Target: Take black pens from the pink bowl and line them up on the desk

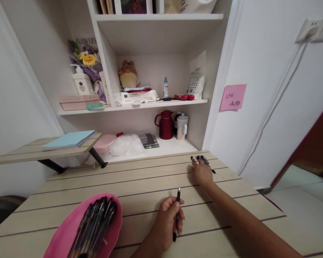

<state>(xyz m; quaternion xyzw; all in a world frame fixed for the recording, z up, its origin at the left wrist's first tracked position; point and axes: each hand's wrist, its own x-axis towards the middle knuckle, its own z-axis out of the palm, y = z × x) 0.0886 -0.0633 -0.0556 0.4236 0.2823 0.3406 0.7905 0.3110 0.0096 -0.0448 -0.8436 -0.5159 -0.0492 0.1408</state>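
A black pen (178, 195) stands nearly upright, metal tip uppermost, just to the right of the pink dish (119, 211). The left hand (168, 222) grasps it between thumb and curled fingers, clear of the dish. Farther right and well beyond the dish, the right hand (201, 173) is stretched over a small cluster of loose pens (204, 159); its fingers are at the pens, but I cannot tell whether they have closed on one. Inside the dish lies a thick bundle of similar pens (95, 222), roughly side by side, with their dark ends toward the far rim. The dish sits on a slatted, pale wooden bench (142, 195). Beyond the dish and to its left, a raised wooden stand (18, 152) carries light-blue sheets (70, 139). Straight back from the dish, a white shelf unit (161, 104) holds a crumpled clear bag (127, 145) low down, and right of that, a dark red jug (166, 125) beside a pale lidded cup (182, 128).
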